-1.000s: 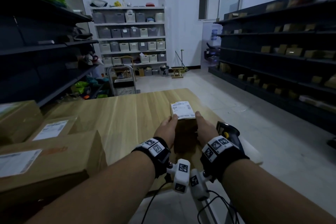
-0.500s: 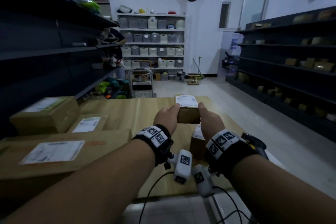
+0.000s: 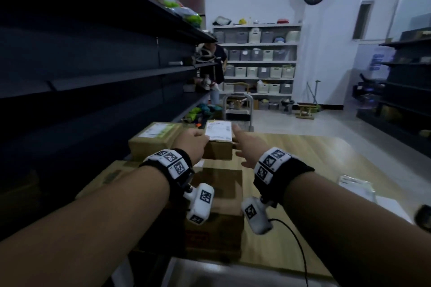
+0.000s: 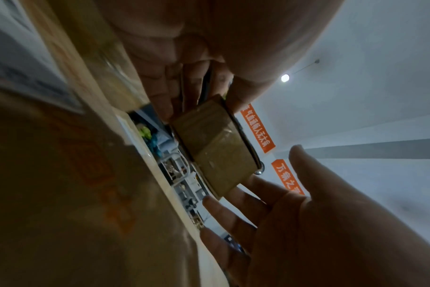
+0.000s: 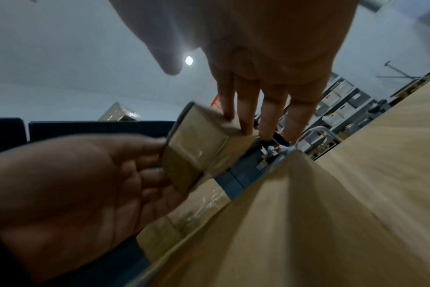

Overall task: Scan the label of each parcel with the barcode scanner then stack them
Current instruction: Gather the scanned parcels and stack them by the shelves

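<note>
A small cardboard parcel (image 3: pixel 219 152) with a white label on top hangs in the air between my two hands. My left hand (image 3: pixel 193 144) grips its left end, thumb on the label edge. My right hand (image 3: pixel 245 149) presses straight fingers against its right end, thumb lifted clear. The wrist views show the same parcel (image 4: pixel 216 147) (image 5: pixel 194 149) just above a large brown box (image 3: pixel 219 196). The black barcode scanner (image 3: pixel 423 216) lies at the far right edge, away from both hands.
A labelled parcel (image 3: pixel 151 140) sits left of the held one, close to dark shelving (image 3: pixel 93 77). Another labelled parcel (image 3: pixel 355 185) lies on the wooden table (image 3: pixel 303 158) at the right. A person (image 3: pixel 214 65) and a trolley (image 3: pixel 238 112) stand beyond the table.
Both hands lifted the small parcel off the table's right side and carried it left, over the large boxes. My view turned left with it.
</note>
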